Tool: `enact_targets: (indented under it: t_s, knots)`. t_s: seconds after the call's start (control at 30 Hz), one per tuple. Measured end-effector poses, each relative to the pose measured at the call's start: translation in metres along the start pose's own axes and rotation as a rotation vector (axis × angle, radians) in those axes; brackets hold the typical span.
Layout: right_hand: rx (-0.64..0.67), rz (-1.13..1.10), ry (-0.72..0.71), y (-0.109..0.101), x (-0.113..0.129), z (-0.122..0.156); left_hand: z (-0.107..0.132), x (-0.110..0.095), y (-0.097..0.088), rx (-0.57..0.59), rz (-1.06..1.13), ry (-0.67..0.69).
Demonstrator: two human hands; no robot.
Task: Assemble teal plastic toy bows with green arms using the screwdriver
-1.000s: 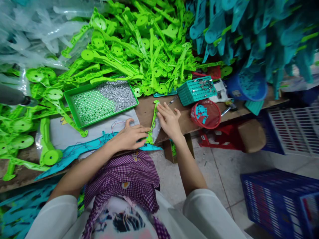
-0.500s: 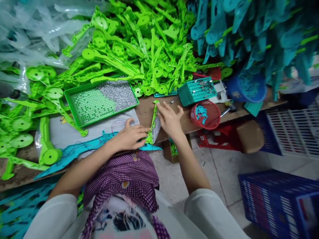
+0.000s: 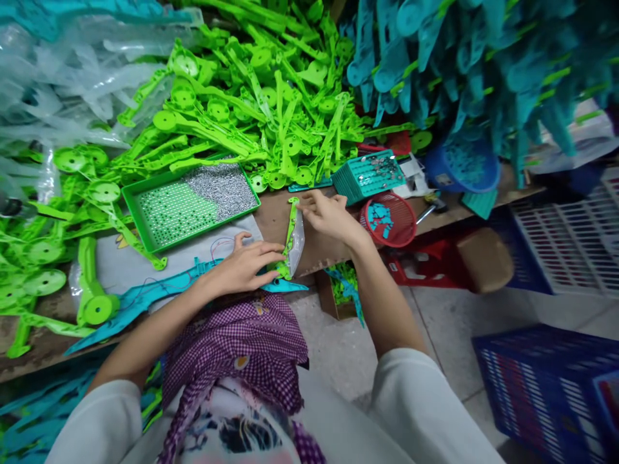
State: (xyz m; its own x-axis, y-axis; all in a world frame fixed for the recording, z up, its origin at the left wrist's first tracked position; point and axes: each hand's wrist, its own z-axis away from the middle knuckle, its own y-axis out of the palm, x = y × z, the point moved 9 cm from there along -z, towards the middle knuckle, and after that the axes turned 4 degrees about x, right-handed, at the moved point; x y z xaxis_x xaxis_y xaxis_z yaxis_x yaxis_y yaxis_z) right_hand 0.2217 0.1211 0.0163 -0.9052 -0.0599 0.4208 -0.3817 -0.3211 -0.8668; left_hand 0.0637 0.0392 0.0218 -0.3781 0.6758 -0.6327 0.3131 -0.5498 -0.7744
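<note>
Slim green part [image 3: 291, 229] on the table [image 3: 319, 251], a hand at either end.
Left hand [image 3: 249, 265] lay flat, fingertips on the near end; right hand [image 3: 329, 216] was at the far end, contact unclear. Green tray [image 3: 167, 246] held small metal pieces [image 3: 222, 187]; red basket [image 3: 403, 222] stood right, blue bits inside [image 3: 380, 219].
</note>
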Motion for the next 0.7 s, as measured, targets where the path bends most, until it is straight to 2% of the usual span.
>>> enact_targets:
  t_s: [0.27,0.37,0.53,0.7]
  knots:
    - [0.239,0.152,0.012,-0.009,0.001,-0.026,0.008,-0.009,-0.007,-0.007,-0.102,-0.023]
    - [0.242,0.194,0.019,-0.010,0.005,-0.027,0.005,-0.011,-0.005,0.020,-0.136,-0.030]
    - [0.207,0.206,0.026,-0.011,0.005,-0.025,-0.013,-0.007,0.007,0.080,-0.164,-0.086]
    - [0.208,0.215,0.027,-0.008,0.003,-0.025,-0.024,0.011,0.011,0.004,-0.017,-0.261]
